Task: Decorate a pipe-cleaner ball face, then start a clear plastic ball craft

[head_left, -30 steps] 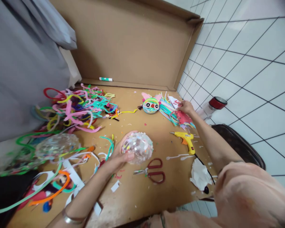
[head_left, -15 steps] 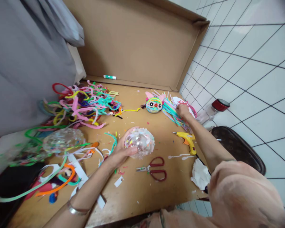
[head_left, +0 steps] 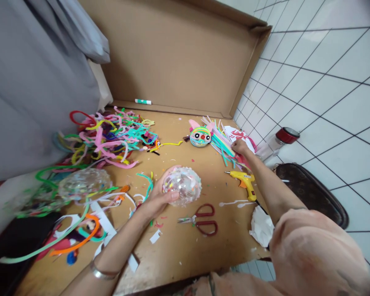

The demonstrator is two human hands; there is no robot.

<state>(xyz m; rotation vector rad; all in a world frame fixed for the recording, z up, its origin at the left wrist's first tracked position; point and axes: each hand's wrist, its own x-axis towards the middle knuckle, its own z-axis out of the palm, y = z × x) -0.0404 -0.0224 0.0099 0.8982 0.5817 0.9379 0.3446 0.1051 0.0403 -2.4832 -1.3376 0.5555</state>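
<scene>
The left hand is cupping a clear ball flecked with coloured confetti, fingers curled round its near side and thumb lying along its lower edge, so the ball is sitting near the middle of the table. The right hand is reaching out to the far right, fingers bent down onto a bundle of pipe cleaners lying beside a red-and-white paper sheet (whether it is pinching a strand I cannot tell). A small wrapped figure with eyes is lying just left of that bundle. A yellow glue gun is lying near the right forearm, and red-handled scissors are lying just in front of the ball. A big tangle of pipe cleaners is spreading over the far left, with a second clear ball nearer the left edge.
</scene>
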